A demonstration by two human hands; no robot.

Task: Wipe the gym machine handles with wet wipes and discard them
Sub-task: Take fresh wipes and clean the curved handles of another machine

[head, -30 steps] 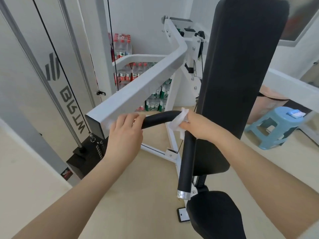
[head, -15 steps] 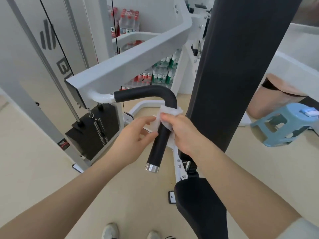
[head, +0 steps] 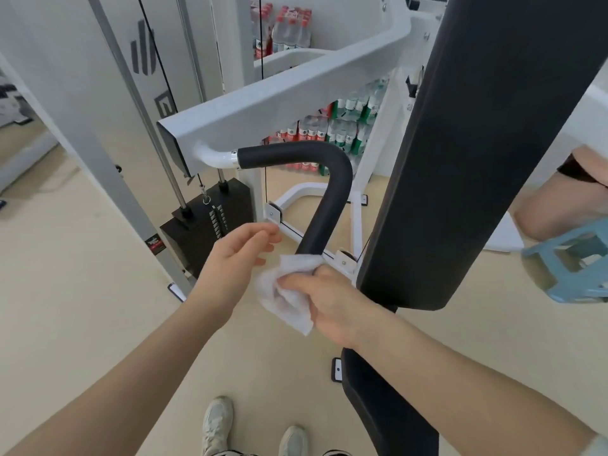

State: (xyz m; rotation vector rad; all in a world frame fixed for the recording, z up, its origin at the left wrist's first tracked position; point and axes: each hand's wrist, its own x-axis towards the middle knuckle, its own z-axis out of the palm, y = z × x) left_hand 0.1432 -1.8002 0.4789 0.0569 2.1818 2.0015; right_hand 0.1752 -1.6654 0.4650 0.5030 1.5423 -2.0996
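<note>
The black padded handle point(head: 324, 199) bends down from the white machine arm point(head: 279, 103). My right hand point(head: 324, 301) grips a crumpled white wet wipe point(head: 286, 287) wrapped around the handle's lower end, which is hidden under the wipe and fingers. My left hand point(head: 235, 261) hovers just left of the handle with fingers relaxed and loosely spread, holding nothing and not touching the wipe.
A tall black back pad point(head: 460, 153) stands right of the handle, with the black seat point(head: 385, 399) below. A black weight stack point(head: 204, 222) sits behind left. Packs of water bottles point(head: 332, 133) line the back. A blue stool point(head: 572, 261) is at right. My shoes point(head: 217, 422) are on the beige floor.
My right hand slid the wipe down the handle from the bend to its lower end. My left hand let go of the handle's upper part and now hovers open beside it.
</note>
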